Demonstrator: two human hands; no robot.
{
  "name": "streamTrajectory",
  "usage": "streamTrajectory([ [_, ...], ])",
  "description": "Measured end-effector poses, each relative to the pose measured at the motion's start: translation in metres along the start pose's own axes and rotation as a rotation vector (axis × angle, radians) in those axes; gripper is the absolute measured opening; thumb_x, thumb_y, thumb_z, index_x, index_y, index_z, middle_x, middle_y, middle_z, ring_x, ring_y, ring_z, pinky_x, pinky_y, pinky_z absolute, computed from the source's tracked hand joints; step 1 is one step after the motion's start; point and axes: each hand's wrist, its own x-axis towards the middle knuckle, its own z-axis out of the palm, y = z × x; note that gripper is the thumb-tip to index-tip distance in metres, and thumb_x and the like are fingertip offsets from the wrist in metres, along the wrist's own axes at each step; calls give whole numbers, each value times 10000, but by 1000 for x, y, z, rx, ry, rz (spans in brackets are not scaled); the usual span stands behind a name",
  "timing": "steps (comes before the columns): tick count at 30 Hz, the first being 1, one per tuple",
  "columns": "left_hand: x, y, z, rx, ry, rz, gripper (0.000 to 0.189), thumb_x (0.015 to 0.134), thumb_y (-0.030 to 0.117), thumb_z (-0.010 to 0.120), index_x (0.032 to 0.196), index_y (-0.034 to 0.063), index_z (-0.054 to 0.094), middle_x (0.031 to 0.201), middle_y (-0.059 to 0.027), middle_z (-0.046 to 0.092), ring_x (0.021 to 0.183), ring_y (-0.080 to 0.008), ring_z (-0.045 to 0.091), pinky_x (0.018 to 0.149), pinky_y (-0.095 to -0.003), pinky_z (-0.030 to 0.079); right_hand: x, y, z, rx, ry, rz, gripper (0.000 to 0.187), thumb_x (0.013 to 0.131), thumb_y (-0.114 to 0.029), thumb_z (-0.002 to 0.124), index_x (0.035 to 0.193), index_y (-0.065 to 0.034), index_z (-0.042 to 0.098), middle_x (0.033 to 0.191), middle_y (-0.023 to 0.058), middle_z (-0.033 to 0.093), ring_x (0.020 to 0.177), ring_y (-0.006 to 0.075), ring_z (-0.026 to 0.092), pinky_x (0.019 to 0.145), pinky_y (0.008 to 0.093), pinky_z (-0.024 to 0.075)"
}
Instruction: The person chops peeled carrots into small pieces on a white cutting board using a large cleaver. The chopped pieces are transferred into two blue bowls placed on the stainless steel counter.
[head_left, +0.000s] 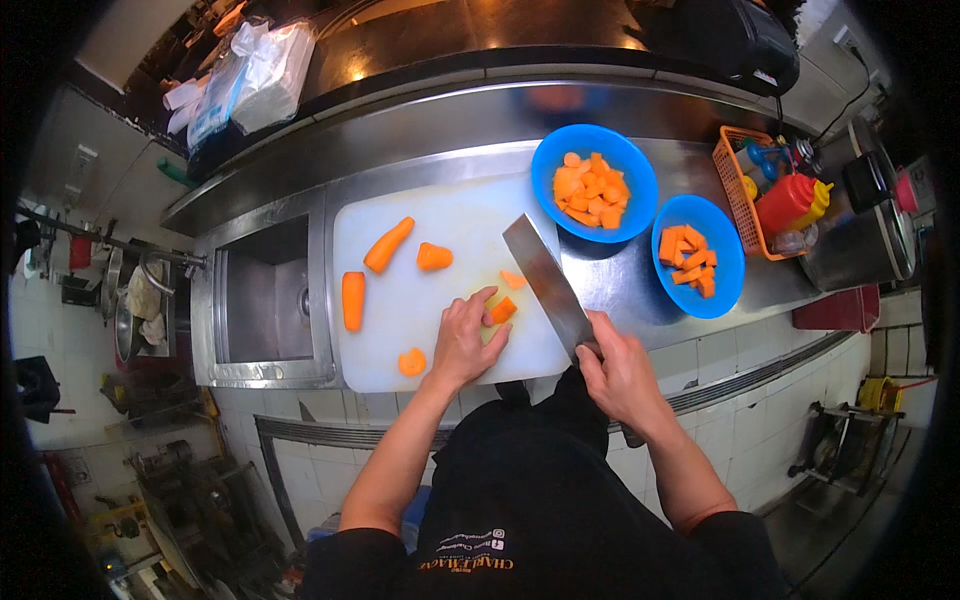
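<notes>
My right hand (619, 367) is closed on the handle of a cleaver (551, 289), whose broad blade slants over the right part of a white cutting board (382, 307). My left hand (469, 334) has its thumb and fingers at a small cut carrot piece (502, 310); whether it grips the piece is hard to tell. A thin carrot slice (513, 279) lies beside the blade. Farther left on the board are a tapered carrot (389, 244), a thick carrot length (353, 301), a short carrot chunk (434, 256) and a notched carrot piece (412, 362).
A blue bowl (645, 206) of carrot pieces stands at the board's upper right corner, a second blue bowl (731, 281) of carrot chunks right of it. An orange basket (731, 187) with squeeze bottles is farther right. A steel sink (262, 300) adjoins the board's left side.
</notes>
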Motion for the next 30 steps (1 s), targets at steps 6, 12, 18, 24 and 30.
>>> streamTrajectory([
  [6, 9, 0, 4, -53, -16, -127, 334, 858, 168, 745, 1163, 75, 647, 820, -82, 626, 824, -277, 632, 764, -417, 500, -17, 15, 14, -23, -25, 73, 440, 921, -38, 576, 1353, -25, 493, 701, 276, 627, 709, 510, 637, 655, 551, 490],
  [12, 19, 7, -3, -98, 31, -37, 267, 861, 178, 747, 1062, 30, 652, 913, -127, 633, 837, -304, 653, 758, -421, 537, -24, 9, 17, 8, -43, 91, 450, 927, -49, 574, 1368, -36, 487, 723, 286, 634, 744, 517, 643, 677, 561, 492],
  [18, 17, -1, -4, -93, -30, -231, 310, 852, 182, 767, 1093, 23, 655, 846, -109, 662, 714, -279, 634, 697, -385, 531, -31, 13, 12, 67, -40, 121, 456, 937, -55, 568, 1380, -39, 460, 766, 291, 649, 763, 514, 649, 680, 569, 491],
  [24, -2, -2, 4, -270, 125, -294, 257, 869, 128, 770, 1069, -2, 673, 819, -55, 687, 618, -93, 513, 600, -261, 464, -31, 14, 21, -33, -92, 71, 431, 945, -74, 575, 1356, -22, 456, 769, 277, 659, 745, 499, 657, 679, 573, 500],
  [30, -4, -7, 15, -219, 184, -233, 221, 879, 111, 740, 1062, 4, 673, 839, -46, 681, 594, -105, 471, 576, -270, 436, -26, 4, 27, -164, -96, -21, 412, 946, -60, 567, 1343, -5, 469, 813, 263, 677, 733, 468, 675, 672, 565, 532],
])
